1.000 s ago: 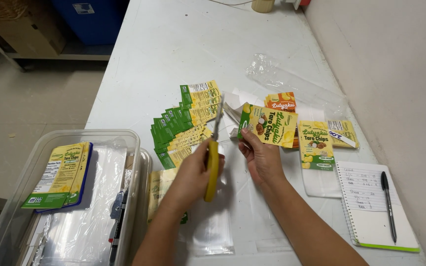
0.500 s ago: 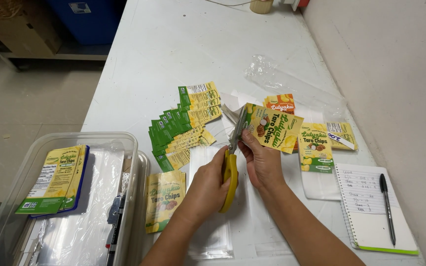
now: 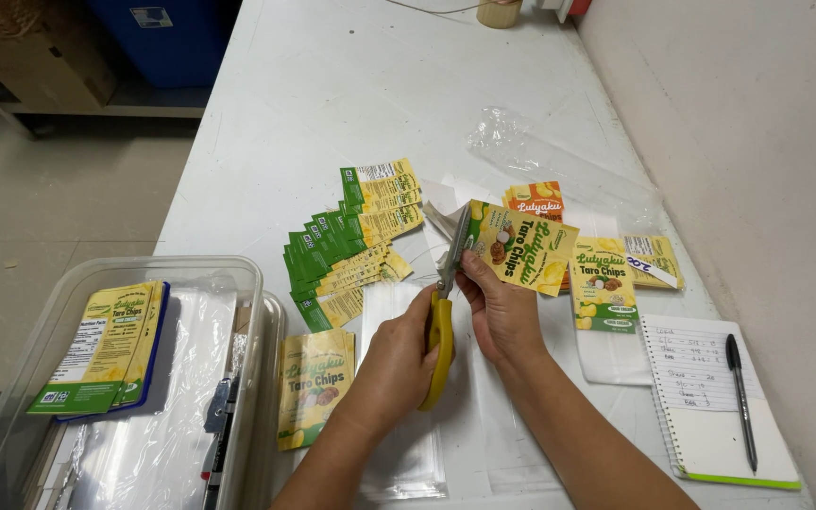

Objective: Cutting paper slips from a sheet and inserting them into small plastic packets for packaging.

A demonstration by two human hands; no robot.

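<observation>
On the worktop (image 3: pixel 332 85): a yellow printed label (image 3: pixel 521 247) is held at mid-worktop
Left hand (image 3: pixel 394 364): grip closed around yellow-handled scissors (image 3: pixel 443 312), blades at the label's left edge
Right hand (image 3: pixel 502 312): grip pinched on the label
Around: fanned green labels (image 3: pixel 347 246) just left; notebook (image 3: pixel 710 401) with pen (image 3: pixel 740 401) right; clear plastic bin (image 3: pixel 115 378) far left

I saw a spiral notebook (image 3: pixel 710 416) with a black pen (image 3: pixel 740 401) lying on it. A clear plastic bin (image 3: pixel 238 283) stood at the table's (image 3: pixel 332 94) left edge, and green labels (image 3: pixel 351 246) lay fanned out beside it.
</observation>
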